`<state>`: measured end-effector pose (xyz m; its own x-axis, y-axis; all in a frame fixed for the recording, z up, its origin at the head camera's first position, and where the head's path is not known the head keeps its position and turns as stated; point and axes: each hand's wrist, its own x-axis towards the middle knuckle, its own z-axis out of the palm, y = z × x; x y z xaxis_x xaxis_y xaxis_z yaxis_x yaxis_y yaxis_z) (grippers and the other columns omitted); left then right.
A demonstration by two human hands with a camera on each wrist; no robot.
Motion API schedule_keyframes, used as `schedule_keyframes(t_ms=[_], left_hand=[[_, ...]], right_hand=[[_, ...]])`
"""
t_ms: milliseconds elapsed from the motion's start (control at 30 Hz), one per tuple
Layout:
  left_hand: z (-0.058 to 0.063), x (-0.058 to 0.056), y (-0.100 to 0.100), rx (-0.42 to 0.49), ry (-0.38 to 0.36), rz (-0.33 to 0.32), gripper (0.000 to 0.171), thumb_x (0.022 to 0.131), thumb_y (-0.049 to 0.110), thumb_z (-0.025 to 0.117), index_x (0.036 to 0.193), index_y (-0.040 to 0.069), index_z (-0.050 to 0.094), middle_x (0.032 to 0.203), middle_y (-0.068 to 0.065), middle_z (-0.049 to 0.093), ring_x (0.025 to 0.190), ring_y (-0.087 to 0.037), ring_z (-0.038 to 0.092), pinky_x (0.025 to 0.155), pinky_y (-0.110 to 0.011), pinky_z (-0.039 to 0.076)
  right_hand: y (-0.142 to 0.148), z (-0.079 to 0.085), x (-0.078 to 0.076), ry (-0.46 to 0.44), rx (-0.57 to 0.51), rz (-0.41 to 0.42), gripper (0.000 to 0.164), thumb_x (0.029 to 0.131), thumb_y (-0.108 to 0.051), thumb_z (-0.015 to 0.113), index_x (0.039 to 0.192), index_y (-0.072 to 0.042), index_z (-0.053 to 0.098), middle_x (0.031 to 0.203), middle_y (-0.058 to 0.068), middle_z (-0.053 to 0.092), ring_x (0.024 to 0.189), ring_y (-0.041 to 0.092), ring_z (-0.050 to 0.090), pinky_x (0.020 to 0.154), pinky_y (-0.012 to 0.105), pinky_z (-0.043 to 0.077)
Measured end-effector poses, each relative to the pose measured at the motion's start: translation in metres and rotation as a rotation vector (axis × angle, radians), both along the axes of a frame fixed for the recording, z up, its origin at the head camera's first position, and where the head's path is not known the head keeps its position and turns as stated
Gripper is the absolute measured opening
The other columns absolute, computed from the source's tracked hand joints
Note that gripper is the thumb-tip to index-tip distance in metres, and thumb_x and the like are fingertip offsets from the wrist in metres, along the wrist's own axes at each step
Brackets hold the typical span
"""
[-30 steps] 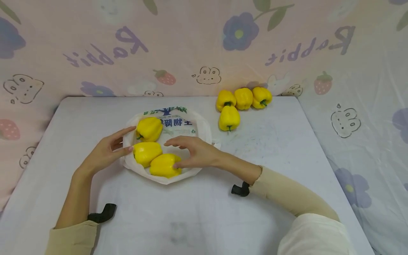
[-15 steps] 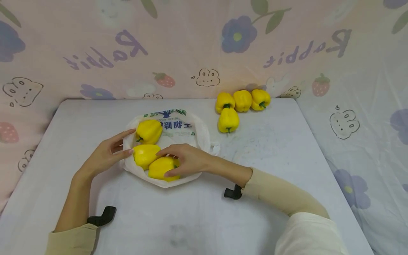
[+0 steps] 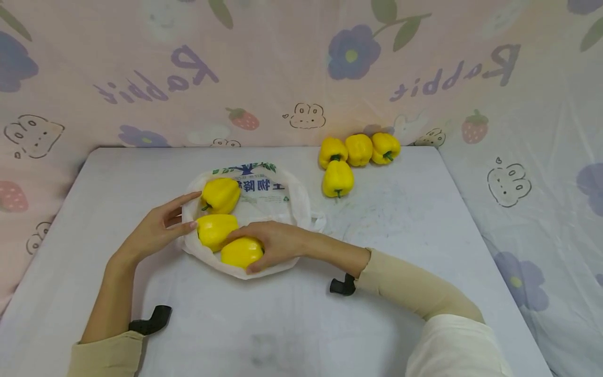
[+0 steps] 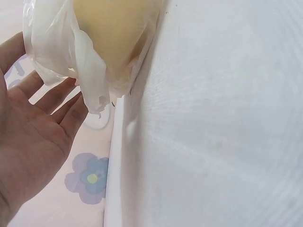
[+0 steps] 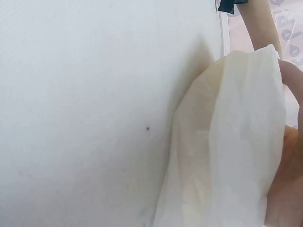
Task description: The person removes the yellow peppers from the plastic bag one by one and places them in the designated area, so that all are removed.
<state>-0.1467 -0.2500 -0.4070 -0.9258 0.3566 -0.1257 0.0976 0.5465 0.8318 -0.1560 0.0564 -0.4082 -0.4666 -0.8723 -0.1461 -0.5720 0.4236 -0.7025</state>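
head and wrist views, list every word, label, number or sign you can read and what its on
"Rabbit": twice, mirrored, on the backdrop cloth
"生物降": mirrored, on the white bag; a yellow pepper may hide more
Small green sign on the bag: too small to make out
Smaller print on the bag: too small to read
Purple lettering on the cloth, right wrist view: cut off, unreadable

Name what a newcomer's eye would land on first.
Probably three yellow peppers in the white bag, left of centre. The right hand grips the nearest pepper, and the left hand touches the bag's left rim. Next come four more peppers, clustered near the far edge of the table, right of the bag.
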Motion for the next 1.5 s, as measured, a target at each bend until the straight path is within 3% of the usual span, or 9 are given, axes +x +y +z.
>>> schedule_keyframes(t_ms=[233, 367, 800, 1200, 1500], left_hand=[[-0.001, 0.0, 0.0, -0.002, 0.005, -0.007, 0.069, 0.095, 0.025, 0.068, 0.156, 0.019, 0.035, 0.159, -0.019, 0.03, 0.133, -0.051, 0.04, 0.106, -0.068, 0.034], [-0.001, 0.0, 0.001, -0.015, 0.011, -0.004, 0.069, 0.095, 0.026, 0.068, 0.156, 0.019, 0.035, 0.159, -0.019, 0.03, 0.133, -0.052, 0.041, 0.105, -0.068, 0.035], [0.001, -0.003, 0.002, -0.065, 0.034, -0.004, 0.069, 0.095, 0.029, 0.068, 0.156, 0.02, 0.035, 0.158, -0.021, 0.03, 0.133, -0.052, 0.04, 0.105, -0.067, 0.036], [0.003, -0.004, 0.005, -0.034, 0.008, -0.011, 0.068, 0.096, 0.027, 0.067, 0.155, 0.018, 0.036, 0.159, -0.02, 0.03, 0.135, -0.052, 0.038, 0.107, -0.066, 0.034], [0.0, -0.005, 0.005, -0.012, 0.011, -0.018, 0.067, 0.096, 0.025, 0.067, 0.155, 0.016, 0.036, 0.159, -0.019, 0.03, 0.136, -0.051, 0.038, 0.107, -0.065, 0.034]], right_hand=[[0.001, 0.002, 0.001, -0.023, 0.026, 0.082, 0.075, 0.085, -0.032, 0.078, 0.151, -0.029, 0.042, 0.146, -0.008, 0.049, 0.126, 0.005, 0.045, 0.111, 0.025, 0.032], [0.003, 0.003, 0.0, -0.013, 0.011, 0.082, 0.072, 0.086, -0.03, 0.077, 0.15, -0.029, 0.044, 0.144, -0.009, 0.051, 0.127, 0.005, 0.045, 0.112, 0.027, 0.03], [0.026, 0.012, -0.009, 0.071, -0.101, -0.059, 0.07, 0.081, -0.041, 0.079, 0.144, -0.032, 0.049, 0.14, -0.009, 0.048, 0.124, 0.008, 0.042, 0.106, 0.031, 0.036], [0.053, 0.023, -0.025, 0.078, -0.245, -0.221, 0.074, 0.077, -0.037, 0.083, 0.143, -0.027, 0.051, 0.138, -0.01, 0.051, 0.119, 0.008, 0.047, 0.102, 0.033, 0.044], [0.077, 0.037, -0.039, 0.126, -0.284, -0.342, 0.074, 0.079, -0.036, 0.082, 0.144, -0.028, 0.049, 0.133, -0.007, 0.053, 0.113, 0.012, 0.051, 0.097, 0.037, 0.047]])
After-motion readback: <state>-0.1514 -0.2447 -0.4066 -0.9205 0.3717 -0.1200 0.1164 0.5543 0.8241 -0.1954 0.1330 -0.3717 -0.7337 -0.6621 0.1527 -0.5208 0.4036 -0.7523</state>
